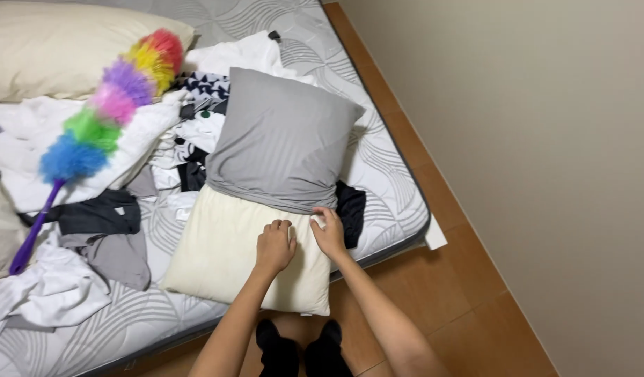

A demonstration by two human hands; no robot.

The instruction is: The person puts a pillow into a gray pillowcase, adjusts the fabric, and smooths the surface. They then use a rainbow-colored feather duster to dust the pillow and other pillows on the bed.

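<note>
Two hands on a cream pillow at the bed edge w/ gray case half on: left hand pressing flat, fingers loose, right hand fingers pinching the case hem.

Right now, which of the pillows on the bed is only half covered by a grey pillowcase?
The cream pillow under both hands, at the mattress edge: its grey pillowcase covers only the far half. The other cream pillow, far left, has no grey cover.
</note>
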